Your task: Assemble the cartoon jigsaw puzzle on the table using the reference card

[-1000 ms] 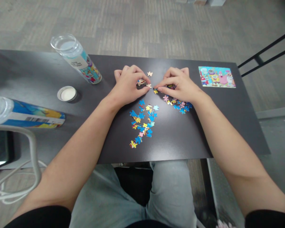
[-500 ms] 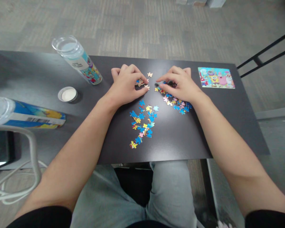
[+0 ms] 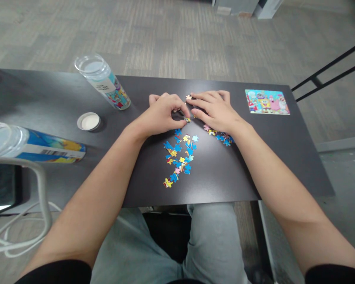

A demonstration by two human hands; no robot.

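My left hand [image 3: 165,112] pinches a small yellowish jigsaw puzzle piece [image 3: 187,120] between thumb and fingertips, low over the dark table. Beside it my right hand [image 3: 214,108] lies flat with its fingers stretched out to the left. A pale piece turned face down [image 3: 188,97] is at its fingertips; whether they touch it I cannot tell. Partly under the right hand is a pile of puzzle pieces [image 3: 224,138]. Closer to me, a loose group of blue and yellow pieces [image 3: 177,150] lies face up. My left hand hides what is under it.
At the right back lies a cartoon picture card [image 3: 268,101]. On the left are an upright clear tube [image 3: 106,85], a round lid [image 3: 89,121] and a second tube [image 3: 47,145]. A white cable [image 3: 41,193] and a black device [image 3: 4,187] are at the far left.
My left hand has closed on a puzzle piece. My right hand has moved left, with its fingers now straighter and flatter beside the pale piece. The view has shifted slightly.
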